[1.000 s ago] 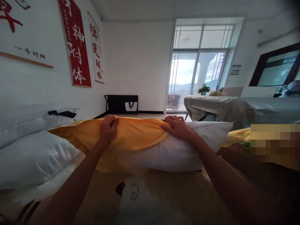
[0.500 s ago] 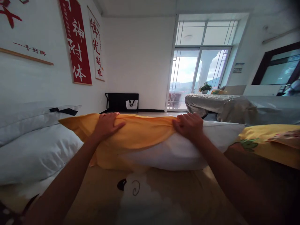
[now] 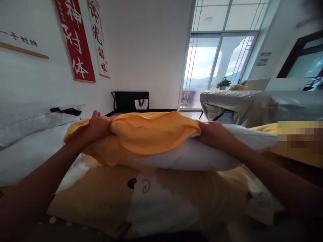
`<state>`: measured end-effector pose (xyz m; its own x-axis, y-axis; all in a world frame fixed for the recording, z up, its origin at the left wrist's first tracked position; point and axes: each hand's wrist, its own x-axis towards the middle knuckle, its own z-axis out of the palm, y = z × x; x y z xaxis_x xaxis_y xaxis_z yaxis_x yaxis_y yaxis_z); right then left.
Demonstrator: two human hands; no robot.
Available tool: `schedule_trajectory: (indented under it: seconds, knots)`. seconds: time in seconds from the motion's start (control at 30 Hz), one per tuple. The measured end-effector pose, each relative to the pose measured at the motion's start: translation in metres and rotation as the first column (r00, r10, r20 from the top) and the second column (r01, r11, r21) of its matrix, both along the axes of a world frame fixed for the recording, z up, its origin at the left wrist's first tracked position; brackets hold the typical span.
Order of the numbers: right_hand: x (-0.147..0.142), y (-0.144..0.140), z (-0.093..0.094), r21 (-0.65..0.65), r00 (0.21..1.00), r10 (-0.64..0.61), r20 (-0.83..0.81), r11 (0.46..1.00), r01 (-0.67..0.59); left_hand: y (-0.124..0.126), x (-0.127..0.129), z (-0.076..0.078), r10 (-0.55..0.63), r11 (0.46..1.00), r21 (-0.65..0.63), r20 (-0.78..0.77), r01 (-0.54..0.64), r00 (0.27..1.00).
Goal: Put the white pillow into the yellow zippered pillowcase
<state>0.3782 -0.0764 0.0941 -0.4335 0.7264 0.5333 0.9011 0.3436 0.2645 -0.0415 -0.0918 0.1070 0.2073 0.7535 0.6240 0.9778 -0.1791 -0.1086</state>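
A yellow pillowcase [image 3: 151,132] covers the left part of a white pillow [image 3: 199,158], whose right end sticks out bare. My left hand [image 3: 99,127] is closed on the pillowcase's top left part, bunching the cloth, with the thumb side hidden in the folds. At the right, my right hand [image 3: 212,134] grips the open edge of the pillowcase over the pillow; its fingertips are hidden by the cloth. Both lie over a tan sheet [image 3: 101,191] printed with a white sheep figure.
White pillows [image 3: 27,151] are stacked at the left by the wall. Another yellow item [image 3: 267,128] lies at the right, partly pixelated. Beyond stand plastic-covered furniture [image 3: 234,101], a black bench [image 3: 123,101] with a white bag [image 3: 140,104], and a glass sliding door [image 3: 202,74].
My hands have moved farther apart, left hand leftward and right hand rightward, stretching the pillowcase's edge. The left fingers have closed round bunched cloth. The view has tilted downward.
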Motion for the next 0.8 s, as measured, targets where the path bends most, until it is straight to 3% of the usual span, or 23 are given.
schedule_trajectory:
  seconds: [0.1,0.17,0.27,0.33,0.37,0.43,0.53,0.57,0.63,0.7,0.8]
  knots:
    - [0.018,-0.024,0.023,0.178,0.991,-0.085,-0.105,0.979,0.103,-0.019,0.016,0.025,0.070,0.992,0.108,-0.059,-0.063,0.996]
    - [0.025,-0.042,0.037,0.340,0.974,-0.131,-0.186,0.921,0.189,-0.026,0.029,0.046,0.098,0.966,0.245,-0.046,-0.084,0.994]
    - [0.010,-0.066,0.046,0.546,0.941,-0.151,-0.302,0.782,0.301,-0.016,0.052,0.066,0.105,0.900,0.407,0.144,-0.156,0.984]
    - [-0.015,-0.072,0.041,0.588,0.930,-0.137,-0.342,0.740,0.325,0.003,0.068,0.061,0.073,0.898,0.388,0.335,-0.209,0.939]
    - [-0.030,-0.072,0.036,0.576,0.927,-0.130,-0.353,0.751,0.325,0.013,0.075,0.052,0.048,0.916,0.341,0.424,-0.209,0.905]
    - [-0.064,-0.065,0.016,0.487,0.927,-0.108,-0.359,0.826,0.285,0.033,0.087,0.025,-0.024,0.968,0.224,0.533,-0.114,0.846]
    - [-0.120,-0.043,-0.034,0.243,0.939,-0.031,-0.342,0.963,0.120,0.053,0.093,-0.031,-0.196,0.980,0.067,0.533,0.190,0.823]
    - [-0.139,-0.036,-0.056,0.137,0.944,-0.002,-0.329,0.989,0.050,0.056,0.092,-0.050,-0.206,0.973,0.018,0.529,0.232,0.823]
    - [-0.172,-0.027,-0.100,-0.095,0.958,0.039,-0.283,0.993,-0.068,0.058,0.087,-0.084,-0.192,0.957,-0.088,0.530,0.278,0.826]
    - [-0.192,-0.029,-0.136,-0.236,0.978,0.127,-0.167,0.958,-0.165,0.056,0.080,-0.111,-0.178,0.925,-0.196,0.532,0.325,0.828]
    - [-0.186,-0.055,-0.156,-0.320,0.944,0.318,-0.093,0.888,-0.330,0.047,0.076,-0.137,-0.206,0.844,-0.321,0.544,0.429,0.813]
